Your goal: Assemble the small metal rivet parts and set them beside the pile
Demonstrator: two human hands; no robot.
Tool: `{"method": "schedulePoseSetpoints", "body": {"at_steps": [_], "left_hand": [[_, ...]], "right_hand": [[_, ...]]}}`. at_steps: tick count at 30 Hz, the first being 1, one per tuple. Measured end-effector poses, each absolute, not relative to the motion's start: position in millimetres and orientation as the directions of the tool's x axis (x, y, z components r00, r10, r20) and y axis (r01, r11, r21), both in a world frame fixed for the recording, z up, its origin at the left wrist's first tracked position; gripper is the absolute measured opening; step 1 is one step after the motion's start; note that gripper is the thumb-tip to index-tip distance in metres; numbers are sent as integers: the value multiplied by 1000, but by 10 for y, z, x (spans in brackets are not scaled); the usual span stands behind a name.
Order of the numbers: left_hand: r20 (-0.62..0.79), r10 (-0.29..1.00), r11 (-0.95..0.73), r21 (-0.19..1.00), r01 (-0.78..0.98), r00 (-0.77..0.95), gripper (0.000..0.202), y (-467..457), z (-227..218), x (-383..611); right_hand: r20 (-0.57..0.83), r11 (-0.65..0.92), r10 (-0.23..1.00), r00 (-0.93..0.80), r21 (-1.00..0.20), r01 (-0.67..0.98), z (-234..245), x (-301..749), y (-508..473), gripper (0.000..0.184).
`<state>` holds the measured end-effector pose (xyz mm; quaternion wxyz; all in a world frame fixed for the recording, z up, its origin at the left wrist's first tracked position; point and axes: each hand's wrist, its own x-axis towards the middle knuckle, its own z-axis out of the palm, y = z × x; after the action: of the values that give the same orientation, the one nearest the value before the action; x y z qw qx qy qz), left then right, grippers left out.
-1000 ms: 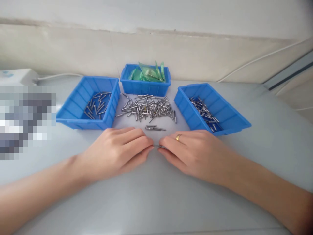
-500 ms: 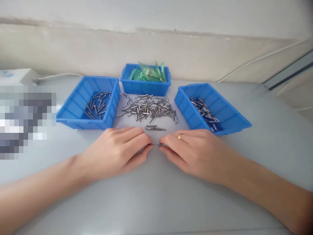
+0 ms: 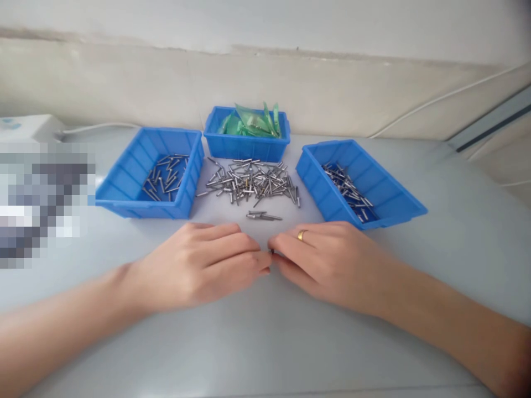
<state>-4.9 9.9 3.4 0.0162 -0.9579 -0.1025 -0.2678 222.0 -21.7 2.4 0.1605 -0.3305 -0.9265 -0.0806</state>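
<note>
My left hand [image 3: 219, 265] and my right hand [image 3: 327, 260] meet low over the table, fingertips almost touching. Both are closed around a small metal rod [image 3: 271, 252], of which only a dark bit shows between the fingers; the rest is hidden. A gold ring [image 3: 301, 235] is on my right hand. Just beyond the fingers lie a few slim metal rods [image 3: 263, 215] side by side. Farther back is a loose heap of metal rods [image 3: 257, 181], many with one thicker end.
A blue bin [image 3: 145, 209] with metal rods stands left, another blue bin [image 3: 398, 202] with rods stands right. Behind the heap, a third blue bin [image 3: 246, 148] holds green plastic packets [image 3: 253, 121]. A white box [image 3: 31, 128] with a cable sits at far left, by the wall.
My left hand has shifted slightly right and down, its fingers now covering most of the rod that showed between the hands. My right hand has barely moved; the bins and heap are unchanged.
</note>
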Motion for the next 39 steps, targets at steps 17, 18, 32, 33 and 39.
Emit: {"method": "schedulePoseSetpoints", "body": {"at_steps": [17,18,32,33,39], "left_hand": [[385,379,-924,98,371,841,23,114,-10,-60],[386,381,-923,98,373,840,23,114,-8,-58],[451,386,-913,65,402,805,12,132,-89,-49],[453,391,-911,65,408,801,13,128,-87,-50],[419,413,-903,71,424,809,16,116,-60,-58]], "right_hand": [[418,833,497,-760,14,553,41,2181,-228,19],[422,834,491,-762,25,551,44,2180,-228,20],[429,744,615,-662,-35,667,-26,2224,-196,21],[435,739,622,-651,-50,672,-30,2224,-200,17],[456,733,613,-645,-25,680,-48,2221,-230,9]]}}
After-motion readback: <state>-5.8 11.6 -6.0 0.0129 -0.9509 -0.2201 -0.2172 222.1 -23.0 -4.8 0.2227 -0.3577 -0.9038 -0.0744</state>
